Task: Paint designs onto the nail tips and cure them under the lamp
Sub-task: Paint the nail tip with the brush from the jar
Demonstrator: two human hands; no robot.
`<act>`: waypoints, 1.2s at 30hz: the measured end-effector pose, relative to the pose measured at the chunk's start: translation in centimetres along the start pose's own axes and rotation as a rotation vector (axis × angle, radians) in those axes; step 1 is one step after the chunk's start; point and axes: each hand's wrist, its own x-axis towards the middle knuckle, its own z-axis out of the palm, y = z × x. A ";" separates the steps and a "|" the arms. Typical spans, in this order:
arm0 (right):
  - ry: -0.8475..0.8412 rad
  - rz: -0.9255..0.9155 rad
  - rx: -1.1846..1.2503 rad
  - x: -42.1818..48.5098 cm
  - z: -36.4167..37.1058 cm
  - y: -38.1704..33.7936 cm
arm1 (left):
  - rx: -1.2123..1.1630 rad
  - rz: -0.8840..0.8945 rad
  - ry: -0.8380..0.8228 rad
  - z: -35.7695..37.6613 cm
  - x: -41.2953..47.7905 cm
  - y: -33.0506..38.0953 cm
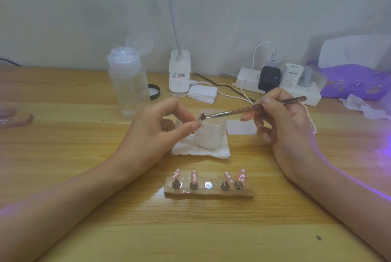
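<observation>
Thumb and forefinger of the left hand [156, 132] pinch a nail tip [198, 117] near the white jar [211, 135]. The right hand [281, 122] grips a brush [243, 111], bristles touching that tip. Four dotted pink tips [241, 175] stand on the holder [209, 193].

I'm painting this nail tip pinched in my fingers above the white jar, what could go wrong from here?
The nail tip is only pinched by fingertips of the left hand, so the brush in the right hand could smear paint onto skin. Dropped wet, it would likely land on the white jar or tissue and pick up lint. Both wrists hover near the holder with four dotted tips; a lowered wrist could knock them.
</observation>
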 end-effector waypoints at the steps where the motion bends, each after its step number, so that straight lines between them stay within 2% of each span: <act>1: 0.010 0.011 -0.015 0.0 0.0 0.0 | 0.001 0.003 -0.002 0.0 0.0 0.0; 6: 0.019 -0.009 0.053 0.1 -0.1 -0.1 | 0.016 0.019 -0.003 0.1 -0.1 0.0; 10: 0.020 0.022 -0.016 0.1 0.0 0.0 | -0.003 0.020 0.005 0.1 0.0 0.1; 15: 0.024 0.009 0.065 0.2 -0.2 0.0 | 0.010 0.022 -0.002 0.1 0.0 0.0; 17: -0.010 -0.011 0.036 0.1 -0.1 0.0 | 0.016 0.022 -0.002 0.0 0.0 -0.1; 20: 0.022 0.022 -0.012 0.2 -0.1 0.1 | 0.030 0.025 0.000 0.0 0.0 -0.2; 25: 0.002 0.058 0.144 0.4 -0.4 0.0 | 0.050 0.033 -0.003 0.0 0.0 -0.3; 30: 0.012 0.106 0.053 0.3 -0.2 0.0 | 0.051 0.029 -0.005 0.0 0.0 -0.3; 33: 0.043 0.114 0.120 0.3 -0.2 0.0 | 0.070 0.038 -0.010 0.0 0.0 -0.3; 36: -0.006 0.075 0.156 0.3 -0.3 -0.1 | 0.095 0.059 -0.012 0.0 -0.1 -0.3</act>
